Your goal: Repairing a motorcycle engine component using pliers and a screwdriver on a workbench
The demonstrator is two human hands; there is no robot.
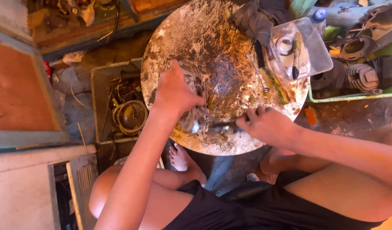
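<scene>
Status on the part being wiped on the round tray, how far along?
Done: nothing looks finished; the round tray is caked with grime. In hand: the left hand presses a dirty rag down, and the right hand grips a dark metal part. Left: the wrench and clear plastic box lie untouched.

Grimy floor (pixel 353 113) — perhaps concrete — beside a reddish wooden panel (pixel 17 85).

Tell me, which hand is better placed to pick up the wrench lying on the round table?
Probably the right hand. It lies nearer the wrench on the round table, though it grips a metal tool. The left hand presses a dirty rag, farther away.
</scene>
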